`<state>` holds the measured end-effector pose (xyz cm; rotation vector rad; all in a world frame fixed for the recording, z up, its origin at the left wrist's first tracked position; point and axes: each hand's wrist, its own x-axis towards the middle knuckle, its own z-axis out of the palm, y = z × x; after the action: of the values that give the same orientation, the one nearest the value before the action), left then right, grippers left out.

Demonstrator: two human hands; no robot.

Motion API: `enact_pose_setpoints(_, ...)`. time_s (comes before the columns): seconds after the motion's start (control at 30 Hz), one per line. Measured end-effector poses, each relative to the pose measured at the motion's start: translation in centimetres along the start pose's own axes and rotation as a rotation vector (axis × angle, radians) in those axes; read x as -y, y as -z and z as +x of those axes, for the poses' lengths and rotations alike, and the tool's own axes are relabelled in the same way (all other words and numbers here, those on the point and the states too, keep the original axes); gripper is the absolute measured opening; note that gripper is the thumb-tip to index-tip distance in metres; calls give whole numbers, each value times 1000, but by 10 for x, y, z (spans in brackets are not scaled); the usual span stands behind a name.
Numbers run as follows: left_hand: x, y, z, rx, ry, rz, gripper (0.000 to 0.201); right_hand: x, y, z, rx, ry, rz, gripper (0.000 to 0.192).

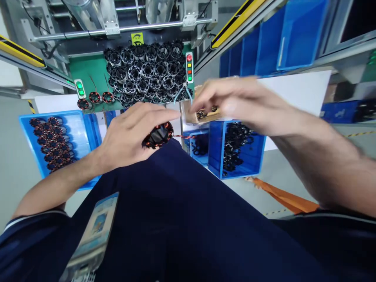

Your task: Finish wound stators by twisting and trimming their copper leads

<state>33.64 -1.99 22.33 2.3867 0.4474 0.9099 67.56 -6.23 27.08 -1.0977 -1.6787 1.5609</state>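
Note:
My left hand (129,133) grips a round black stator with copper windings (158,136) just above my dark blue lap; thin red wires trail from it to the right. My right hand (235,103) is blurred and hovers over a small cardboard box (202,116) of small dark parts, its fingers curled downward near the box; I cannot make out anything held in it. Blue-handled cutters (182,94) lie just behind the box.
A green work surface (88,72) carries a dense pile of black stator cores (147,72) and three wound stators (95,98). A blue tray (79,129) of wound stators is at left. Blue bins (216,152) with black parts sit at centre right, blue crates (293,35) farther right.

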Motion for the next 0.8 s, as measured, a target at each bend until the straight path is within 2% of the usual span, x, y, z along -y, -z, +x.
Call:
enact_pose_setpoints(0.07, 7, -1, 6, -5, -167, 38, 42, -13, -10, -2, 234, -205, 310, 54)
enact_pose_setpoints(0.1, 10, -1, 9, 28, -207, 21, 39, -21, -19, -3, 365, -293, 459, 53)
enact_pose_setpoints(0.17, 11, -2, 15, 103, -250, -33, 32, -37, -39, -7, 514, -403, 751, 52)
enact_pose_setpoints(0.23, 7, -1, 21, 175, -258, -79, 31, -53, -59, -13, 527, -435, 968, 45)
enact_pose_setpoints(0.33, -6, 3, 32, 228, -307, -90, 29, -71, -81, -23, 462, -406, 1130, 42)
enact_pose_setpoints(0.43, -17, 6, 39, 209, -510, 77, 12, -78, -91, -31, 485, -340, 1145, 47)
enact_pose_setpoints(0.5, -20, 4, 38, 232, -542, 142, 9, -74, -91, -34, 455, -257, 998, 54)
enact_pose_setpoints(0.57, -19, -3, 32, 310, -369, 84, 14, -65, -87, -37, 300, -148, 623, 61)
enact_pose_setpoints(0.63, -16, -11, 22, 379, -54, 2, 16, -55, -78, -40, 113, -71, 211, 54)
enact_pose_setpoints(0.7, -10, -19, 11, 417, 246, -127, 29, -52, -68, -45, -24, 5, -141, 43)
enact_pose_setpoints(0.8, 2, -25, -9, 445, 678, -501, 41, -70, -49, -59, -155, 159, -465, 41)
